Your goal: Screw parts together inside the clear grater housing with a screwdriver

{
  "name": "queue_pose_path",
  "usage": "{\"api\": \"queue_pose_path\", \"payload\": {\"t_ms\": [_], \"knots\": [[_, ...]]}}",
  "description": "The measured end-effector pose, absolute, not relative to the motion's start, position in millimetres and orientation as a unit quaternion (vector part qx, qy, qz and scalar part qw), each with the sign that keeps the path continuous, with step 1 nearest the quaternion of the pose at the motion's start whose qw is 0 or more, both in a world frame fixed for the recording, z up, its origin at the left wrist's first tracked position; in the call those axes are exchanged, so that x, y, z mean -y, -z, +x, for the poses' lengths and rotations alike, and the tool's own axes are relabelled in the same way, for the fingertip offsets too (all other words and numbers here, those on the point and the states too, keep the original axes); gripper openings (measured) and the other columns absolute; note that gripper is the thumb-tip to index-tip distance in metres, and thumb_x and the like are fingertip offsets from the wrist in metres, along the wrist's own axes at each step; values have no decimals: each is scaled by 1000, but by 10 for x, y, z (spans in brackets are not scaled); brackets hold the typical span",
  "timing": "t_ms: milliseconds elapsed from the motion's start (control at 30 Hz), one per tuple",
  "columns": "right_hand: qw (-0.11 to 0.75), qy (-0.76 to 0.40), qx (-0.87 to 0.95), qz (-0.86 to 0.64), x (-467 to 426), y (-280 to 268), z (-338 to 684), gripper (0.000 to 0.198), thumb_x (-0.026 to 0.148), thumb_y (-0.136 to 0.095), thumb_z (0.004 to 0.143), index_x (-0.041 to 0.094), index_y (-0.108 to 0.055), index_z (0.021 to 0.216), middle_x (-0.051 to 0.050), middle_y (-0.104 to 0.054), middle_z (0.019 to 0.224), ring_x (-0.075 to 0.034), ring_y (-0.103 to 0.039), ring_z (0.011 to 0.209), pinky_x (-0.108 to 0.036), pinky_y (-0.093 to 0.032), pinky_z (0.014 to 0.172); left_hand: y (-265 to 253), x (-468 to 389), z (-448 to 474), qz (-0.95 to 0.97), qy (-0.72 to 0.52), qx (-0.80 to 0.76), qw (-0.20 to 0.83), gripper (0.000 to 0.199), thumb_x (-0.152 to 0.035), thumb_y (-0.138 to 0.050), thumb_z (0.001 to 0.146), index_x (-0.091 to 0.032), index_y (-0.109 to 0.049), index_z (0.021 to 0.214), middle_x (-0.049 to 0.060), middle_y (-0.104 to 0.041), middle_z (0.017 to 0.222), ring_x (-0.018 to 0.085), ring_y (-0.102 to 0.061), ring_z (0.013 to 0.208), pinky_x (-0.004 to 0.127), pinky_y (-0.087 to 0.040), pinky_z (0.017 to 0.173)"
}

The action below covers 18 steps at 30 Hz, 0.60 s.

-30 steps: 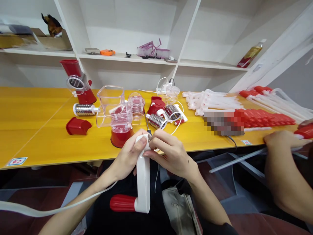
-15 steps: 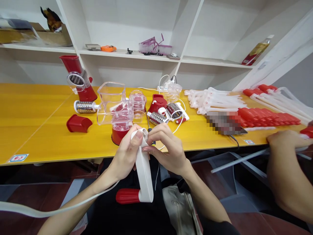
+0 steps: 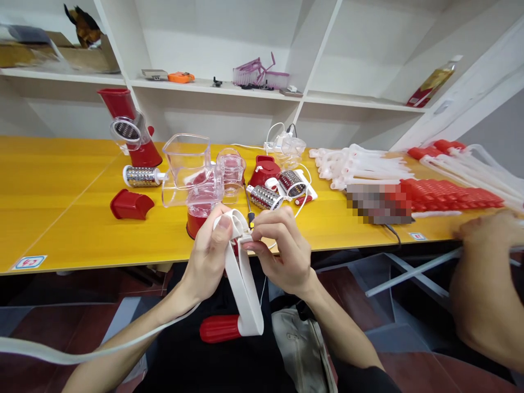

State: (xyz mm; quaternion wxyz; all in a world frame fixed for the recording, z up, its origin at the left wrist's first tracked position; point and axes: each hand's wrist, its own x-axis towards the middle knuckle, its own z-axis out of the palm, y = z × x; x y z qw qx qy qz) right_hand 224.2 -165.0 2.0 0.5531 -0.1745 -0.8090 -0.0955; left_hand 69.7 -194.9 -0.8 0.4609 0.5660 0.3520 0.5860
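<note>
My left hand is closed round the ring-shaped top end of a white crank handle, with the thumb pressed on the ring. From its lower end a red grip sticks out to the left, over my lap. My right hand pinches the top of a narrow white strip of the handle, just right of the ring. The two white lengths stand apart at the top and come together near the red grip. My fingertips partly cover both upper ends.
Beyond my hands on the yellow table stand clear plastic housings, grater drums, a red chute piece and an assembled rotary grater. White handles and red grips lie right, near another person's arm. A white cable crosses left.
The white strip has come apart from the ring end, opening a gap between the two lengths. My right hand has moved slightly right and down, and the red grip has shifted right.
</note>
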Motion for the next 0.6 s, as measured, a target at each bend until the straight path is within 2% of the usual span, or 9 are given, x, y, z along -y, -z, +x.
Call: {"api": "queue_pose_path", "payload": {"t_ms": [200, 367, 500, 600], "knots": [[608, 62, 764, -208, 1639, -14, 2378, 17, 13, -54, 87, 0, -45, 93, -2, -53, 92, 5, -50, 103, -10, -49, 100, 5, 1909, 668, 503, -623, -377, 465, 50, -69, -54, 97, -21, -47, 84, -4, -41, 69, 10, -37, 56, 22, -36, 51], [626, 26, 748, -221, 1606, -32, 2400, 22, 18, -58, 87, -1, -48, 88, -2, -56, 92, 7, -52, 100, -7, -49, 96, 9, 1922, 705, 504, -621, -355, 484, 55, -74, -54, 95, -20, -52, 89, -3, -48, 70, 10, -44, 55, 22, -40, 51], [664, -89, 692, -271, 1506, -66, 2405, 32, 31, -49, 95, -1, -45, 90, -6, -61, 105, 6, -58, 107, -9, -54, 101, 2, 1797, 612, 521, -612, -351, 481, 58, -76, -64, 86, -19, -56, 92, -3, -54, 65, 12, -52, 51, 22, -44, 48], [671, -193, 649, -300, 1432, -80, 2394, 42, 43, -44, 97, 1, -42, 93, -3, -59, 89, 8, -56, 88, -4, -53, 85, -14, 1699, 430, 516, -623, -362, 463, 58, -72, -76, 78, -18, -59, 92, -2, -59, 65, 14, -60, 53, 22, -48, 48]]}}
